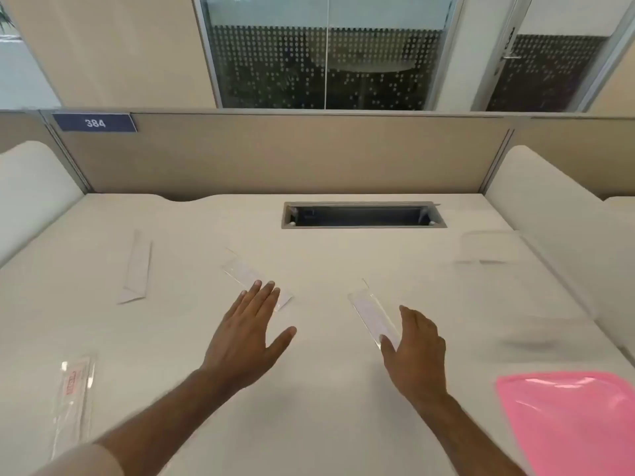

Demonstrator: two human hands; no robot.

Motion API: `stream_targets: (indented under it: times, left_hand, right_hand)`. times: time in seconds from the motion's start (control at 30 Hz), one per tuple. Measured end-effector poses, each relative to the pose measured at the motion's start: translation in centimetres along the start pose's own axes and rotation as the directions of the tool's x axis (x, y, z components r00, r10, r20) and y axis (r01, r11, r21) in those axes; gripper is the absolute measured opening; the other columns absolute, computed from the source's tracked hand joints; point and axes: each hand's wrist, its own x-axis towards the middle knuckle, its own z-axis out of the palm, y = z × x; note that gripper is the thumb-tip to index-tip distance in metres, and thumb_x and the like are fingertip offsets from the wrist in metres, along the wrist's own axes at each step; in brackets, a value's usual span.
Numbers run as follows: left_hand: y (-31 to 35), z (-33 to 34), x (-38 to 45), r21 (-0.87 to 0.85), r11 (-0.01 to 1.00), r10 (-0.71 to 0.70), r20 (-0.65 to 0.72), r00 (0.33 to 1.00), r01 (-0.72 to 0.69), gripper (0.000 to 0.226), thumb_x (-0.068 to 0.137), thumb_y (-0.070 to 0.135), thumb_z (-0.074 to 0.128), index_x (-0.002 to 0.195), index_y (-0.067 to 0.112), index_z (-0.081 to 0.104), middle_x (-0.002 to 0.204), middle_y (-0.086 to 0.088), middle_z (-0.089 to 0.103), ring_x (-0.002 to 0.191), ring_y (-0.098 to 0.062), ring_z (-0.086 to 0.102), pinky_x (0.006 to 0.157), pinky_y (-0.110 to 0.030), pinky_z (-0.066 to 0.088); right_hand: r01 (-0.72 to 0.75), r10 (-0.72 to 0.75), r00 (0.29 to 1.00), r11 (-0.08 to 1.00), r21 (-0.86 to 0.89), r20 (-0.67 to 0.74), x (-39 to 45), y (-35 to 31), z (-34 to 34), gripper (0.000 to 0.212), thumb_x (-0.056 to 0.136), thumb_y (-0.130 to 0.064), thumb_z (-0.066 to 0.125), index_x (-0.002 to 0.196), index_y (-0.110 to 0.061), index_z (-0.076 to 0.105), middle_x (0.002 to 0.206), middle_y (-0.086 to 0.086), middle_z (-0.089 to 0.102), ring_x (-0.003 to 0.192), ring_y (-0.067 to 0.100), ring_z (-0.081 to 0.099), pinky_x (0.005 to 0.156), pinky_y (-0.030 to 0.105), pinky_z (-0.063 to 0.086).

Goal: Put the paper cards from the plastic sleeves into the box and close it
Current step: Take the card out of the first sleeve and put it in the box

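Observation:
Two clear plastic sleeves with white paper cards lie on the cream desk. My left hand (249, 333) hovers flat with fingers spread, its fingertips over the near end of the middle sleeve (242, 271). My right hand (414, 348) is open beside the right sleeve (369, 312), thumb touching the sleeve's near end. A third sleeve with red print (74, 389) lies at the near left. A folded white paper strip (135, 267) rests at the far left. A faint clear box (489, 247) sits at the far right; its outline is hard to make out.
A pink plastic sheet (570, 417) covers the near right corner. A grey cable slot (362, 215) opens in the desk at the back. A beige partition (285, 156) with a "384" label closes the far side, and white side panels flank the desk.

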Motion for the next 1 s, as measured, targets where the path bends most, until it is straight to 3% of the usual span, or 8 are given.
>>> stream_targets:
  times: [0.23, 0.4, 0.5, 0.67, 0.73, 0.83, 0.93, 1.0]
  left_hand:
    - [3.6, 3.6, -1.5, -0.138, 0.987, -0.074, 0.048, 0.996, 0.080, 0.069, 0.096, 0.058, 0.045, 0.152, 0.019, 0.036, 0.161, 0.007, 0.032, 0.151, -0.006, 0.011, 0.119, -0.022, 0.003]
    - [6.2, 5.5, -2.0, -0.206, 0.971, -0.111, 0.066, 0.992, 0.122, 0.062, 0.094, 0.050, 0.054, 0.148, 0.021, 0.043, 0.158, 0.009, 0.037, 0.151, -0.007, 0.018, 0.118, -0.019, 0.005]
    - [7.1, 6.0, -1.9, -0.239, 0.960, -0.135, 0.062, 0.989, 0.147, 0.058, 0.093, 0.046, 0.059, 0.144, 0.021, 0.048, 0.155, 0.010, 0.041, 0.150, -0.009, 0.023, 0.118, -0.023, 0.014]
    - [7.8, 5.4, -1.5, -0.354, 0.909, -0.218, 0.047, 0.975, 0.221, 0.052, 0.089, 0.038, 0.068, 0.137, 0.023, 0.054, 0.142, 0.012, 0.052, 0.133, -0.012, 0.048, 0.105, -0.026, 0.038]
    - [8.0, 4.6, -1.1, -0.532, 0.761, -0.358, 0.135, 0.924, 0.373, 0.049, 0.088, 0.038, 0.072, 0.133, 0.029, 0.054, 0.134, 0.017, 0.056, 0.118, -0.010, 0.059, 0.092, -0.025, 0.045]
    - [7.9, 3.1, 0.2, -0.738, 0.348, -0.498, 0.377, 0.781, 0.578, 0.047, 0.087, 0.039, 0.073, 0.129, 0.028, 0.055, 0.127, 0.008, 0.063, 0.106, -0.014, 0.065, 0.089, -0.031, 0.052]
    - [7.1, 1.7, 1.0, -0.782, 0.028, -0.421, 0.555, 0.717, 0.622, 0.057, 0.085, 0.048, 0.070, 0.132, 0.020, 0.053, 0.126, -0.004, 0.061, 0.108, -0.028, 0.068, 0.094, -0.042, 0.054]
    - [6.6, 0.7, 1.1, -0.768, -0.064, -0.299, 0.624, 0.722, 0.637, 0.056, 0.084, 0.054, 0.067, 0.128, 0.021, 0.057, 0.127, -0.010, 0.064, 0.110, -0.036, 0.068, 0.099, -0.047, 0.052]
  right_hand:
    - [-0.127, 0.128, 0.988, 0.992, -0.013, 0.084, -1.6, 3.0, 0.3, 0.026, 0.087, -0.019, 0.062, 0.111, -0.009, 0.066, 0.100, 0.008, 0.067, 0.094, 0.030, 0.061, 0.076, 0.038, 0.049]
    - [-0.165, 0.162, 0.983, 0.986, 0.023, 0.090, -1.5, 3.9, 0.3, 0.012, 0.089, -0.016, 0.055, 0.090, -0.008, 0.064, 0.085, 0.008, 0.065, 0.079, 0.031, 0.062, 0.064, 0.036, 0.048]
    - [-0.161, 0.160, 0.985, 0.987, 0.016, 0.063, -1.4, 4.4, 0.0, 0.014, 0.087, -0.005, 0.052, 0.074, -0.007, 0.056, 0.073, 0.008, 0.059, 0.062, 0.028, 0.049, 0.055, 0.033, 0.035]
    - [-0.072, 0.068, 0.996, 0.994, 0.080, 0.054, -1.5, 6.0, -1.6, 0.018, 0.085, -0.002, 0.054, 0.069, -0.010, 0.056, 0.066, 0.005, 0.057, 0.061, 0.032, 0.052, 0.055, 0.034, 0.035]
    - [-0.013, 0.007, 0.998, 0.995, 0.103, 0.058, -1.4, 6.4, -2.3, 0.014, 0.086, -0.003, 0.056, 0.077, -0.010, 0.065, 0.073, 0.005, 0.064, 0.068, 0.031, 0.059, 0.058, 0.032, 0.036]
    - [0.087, -0.090, 0.996, 0.982, 0.167, 0.010, -1.6, 6.3, -3.3, 0.015, 0.084, -0.002, 0.060, 0.088, -0.010, 0.073, 0.080, 0.004, 0.070, 0.073, 0.027, 0.064, 0.063, 0.032, 0.046]
    - [0.171, -0.165, 0.985, 0.962, 0.213, -0.045, -1.8, 5.8, -4.1, 0.017, 0.081, 0.001, 0.066, 0.091, -0.010, 0.074, 0.081, 0.003, 0.072, 0.073, 0.025, 0.066, 0.065, 0.031, 0.051]
    - [0.214, -0.202, 0.977, 0.950, 0.227, -0.074, -1.8, 5.3, -4.5, 0.020, 0.079, 0.003, 0.068, 0.092, -0.010, 0.075, 0.081, 0.002, 0.072, 0.073, 0.025, 0.068, 0.065, 0.032, 0.054]
